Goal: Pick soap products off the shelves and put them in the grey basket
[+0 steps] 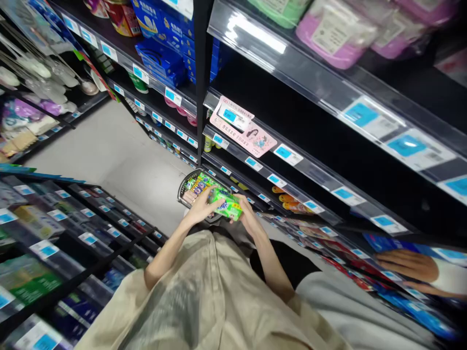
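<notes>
Between both hands I hold a green packet (229, 206) with white and blue lettering and a yellow patch, its exact kind too small to read. My left hand (203, 205) grips its left end, thumb lying across the front. My right hand (246, 210) has its fingers closed round the right end. Just below and beyond the packet is a black shopping basket (179, 190), partly hidden by my hands. Green and multicoloured packages (199, 183) show inside it.
Tall shelves with price tags (287, 154) rise close on my right. Lower shelving (87, 238) runs along the left, with grey floor (127, 165) between. Beside me on the right are another person's hand (408, 265) and grey clothing (350, 301).
</notes>
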Demonstrator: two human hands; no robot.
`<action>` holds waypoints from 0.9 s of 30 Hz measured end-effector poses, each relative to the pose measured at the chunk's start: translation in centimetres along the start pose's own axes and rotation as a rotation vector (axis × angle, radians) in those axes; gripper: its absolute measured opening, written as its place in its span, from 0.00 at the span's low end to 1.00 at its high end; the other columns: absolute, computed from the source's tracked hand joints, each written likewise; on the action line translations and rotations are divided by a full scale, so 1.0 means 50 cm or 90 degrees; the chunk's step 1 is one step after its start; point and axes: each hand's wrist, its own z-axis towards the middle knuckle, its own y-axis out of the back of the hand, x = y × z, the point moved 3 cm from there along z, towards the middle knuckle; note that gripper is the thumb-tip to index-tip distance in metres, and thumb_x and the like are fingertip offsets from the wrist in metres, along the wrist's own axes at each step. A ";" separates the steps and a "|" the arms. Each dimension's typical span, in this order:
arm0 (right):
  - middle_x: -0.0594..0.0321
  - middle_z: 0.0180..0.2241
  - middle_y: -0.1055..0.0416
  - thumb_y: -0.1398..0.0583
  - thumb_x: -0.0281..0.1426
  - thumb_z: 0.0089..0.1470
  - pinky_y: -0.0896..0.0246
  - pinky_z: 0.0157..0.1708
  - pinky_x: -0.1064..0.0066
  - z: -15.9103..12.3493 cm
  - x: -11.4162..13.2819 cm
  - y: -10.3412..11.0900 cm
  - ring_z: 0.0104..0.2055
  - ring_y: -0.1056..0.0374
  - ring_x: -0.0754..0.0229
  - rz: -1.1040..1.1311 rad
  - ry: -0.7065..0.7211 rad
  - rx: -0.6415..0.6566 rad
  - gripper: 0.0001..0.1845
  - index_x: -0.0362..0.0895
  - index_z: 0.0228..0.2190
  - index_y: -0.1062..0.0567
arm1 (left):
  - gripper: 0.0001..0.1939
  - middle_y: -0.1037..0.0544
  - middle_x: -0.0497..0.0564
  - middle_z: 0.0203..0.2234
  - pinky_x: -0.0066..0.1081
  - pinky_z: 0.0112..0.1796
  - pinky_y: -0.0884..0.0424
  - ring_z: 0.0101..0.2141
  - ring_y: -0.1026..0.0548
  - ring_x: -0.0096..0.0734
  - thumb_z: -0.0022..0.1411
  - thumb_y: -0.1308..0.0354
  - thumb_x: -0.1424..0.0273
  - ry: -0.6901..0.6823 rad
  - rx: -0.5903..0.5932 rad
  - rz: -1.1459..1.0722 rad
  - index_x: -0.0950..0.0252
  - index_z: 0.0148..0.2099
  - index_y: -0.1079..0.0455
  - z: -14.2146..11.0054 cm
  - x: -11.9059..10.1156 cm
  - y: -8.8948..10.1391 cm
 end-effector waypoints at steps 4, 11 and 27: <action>0.56 0.47 0.20 0.27 0.54 0.48 0.26 0.23 0.65 0.043 0.000 0.041 0.38 0.21 0.51 0.032 -0.130 -0.005 0.35 0.49 0.50 0.26 | 0.38 0.28 0.61 0.65 0.50 0.65 0.31 0.64 0.28 0.52 0.65 0.33 0.48 -0.153 0.006 -0.004 0.60 0.69 0.35 0.060 0.042 -0.004; 0.61 0.35 0.19 0.22 0.45 0.43 0.24 0.24 0.63 0.107 0.009 0.139 0.28 0.24 0.54 -0.091 -0.185 -0.083 0.28 0.49 0.43 0.21 | 0.45 0.25 0.56 0.60 0.46 0.58 0.23 0.57 0.23 0.47 0.65 0.33 0.47 -0.205 0.096 -0.108 0.51 0.77 0.45 0.161 0.125 -0.041; 0.52 0.61 0.29 0.32 0.57 0.47 0.21 0.45 0.45 0.296 0.329 0.143 0.60 0.28 0.40 -0.602 0.612 -0.388 0.43 0.52 0.60 0.27 | 0.22 0.19 0.52 0.59 0.47 0.62 0.26 0.58 0.21 0.44 0.78 0.51 0.62 -0.274 0.123 -0.119 0.54 0.68 0.29 0.281 0.173 -0.080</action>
